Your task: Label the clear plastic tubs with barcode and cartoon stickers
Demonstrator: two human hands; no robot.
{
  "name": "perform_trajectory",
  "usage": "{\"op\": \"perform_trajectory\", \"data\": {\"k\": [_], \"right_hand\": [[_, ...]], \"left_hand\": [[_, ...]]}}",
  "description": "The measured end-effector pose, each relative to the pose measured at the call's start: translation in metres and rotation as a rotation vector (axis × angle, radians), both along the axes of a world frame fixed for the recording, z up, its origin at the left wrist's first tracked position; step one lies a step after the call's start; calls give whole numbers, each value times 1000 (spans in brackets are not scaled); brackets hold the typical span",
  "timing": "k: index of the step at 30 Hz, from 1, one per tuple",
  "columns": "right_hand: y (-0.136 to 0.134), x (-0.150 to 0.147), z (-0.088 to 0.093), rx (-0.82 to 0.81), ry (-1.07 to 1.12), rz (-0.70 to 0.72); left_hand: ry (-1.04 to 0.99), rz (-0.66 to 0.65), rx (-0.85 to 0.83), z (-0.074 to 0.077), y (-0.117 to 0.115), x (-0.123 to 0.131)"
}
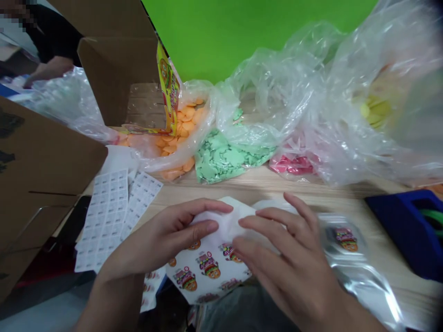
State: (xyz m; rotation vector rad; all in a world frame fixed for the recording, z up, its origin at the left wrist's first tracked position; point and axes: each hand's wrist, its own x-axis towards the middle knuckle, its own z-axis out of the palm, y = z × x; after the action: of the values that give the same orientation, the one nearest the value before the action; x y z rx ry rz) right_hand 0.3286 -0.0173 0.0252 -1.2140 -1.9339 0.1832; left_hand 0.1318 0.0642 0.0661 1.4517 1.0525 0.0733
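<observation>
My left hand (pixel 176 230) pinches a piece of thin white paper (pixel 224 223) between thumb and forefinger. Beneath both hands lies a printed sheet (pixel 209 267) with burger-character stickers, its lower part reaching over the table's front edge. My right hand (pixel 287 244) rests its fingertips on the white paper, with its fingers apart. Right of that hand sits a clear plastic container (pixel 342 237) bearing a burger-character sticker. Its other clear half (pixel 367 286) lies nearer the table's front edge.
Bags of orange pieces (pixel 187 124), green pieces (pixel 224 157) and pink pieces (pixel 296 163) line the back. Cardboard boxes (pixel 44 170) stand left, beside label sheets (pixel 107 212). A blue tape dispenser (pixel 404 230) is at right. Another person's hand (pixel 51 69) shows at upper left.
</observation>
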Motion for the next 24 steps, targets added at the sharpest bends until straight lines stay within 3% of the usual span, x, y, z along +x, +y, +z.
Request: {"op": "perform_trajectory", "data": {"k": [3,5,7,9,11,14,19,24], "right_hand": [[-5,4,4,-36,249,61],[-8,18,5,-174,489,100],[-11,39,2,-392,668,-56],[-12,57,-5,-576,763,-333],[-11,67,-13,-697,803,-470],[-7,65,-22,-802,829,-400],[-2,55,-24,-839,856,-325],[-4,54,-25,-811,774,-375]], "left_hand": [[84,-47,42,1,1,-3],[164,-86,94,2,4,-6],[222,-174,149,2,7,-9],[224,-330,204,-1,6,-8],[214,-479,277,-5,1,-3],[244,-614,399,-12,-10,11],[226,-720,480,-19,-14,31],[234,-795,492,-25,-10,44]]}}
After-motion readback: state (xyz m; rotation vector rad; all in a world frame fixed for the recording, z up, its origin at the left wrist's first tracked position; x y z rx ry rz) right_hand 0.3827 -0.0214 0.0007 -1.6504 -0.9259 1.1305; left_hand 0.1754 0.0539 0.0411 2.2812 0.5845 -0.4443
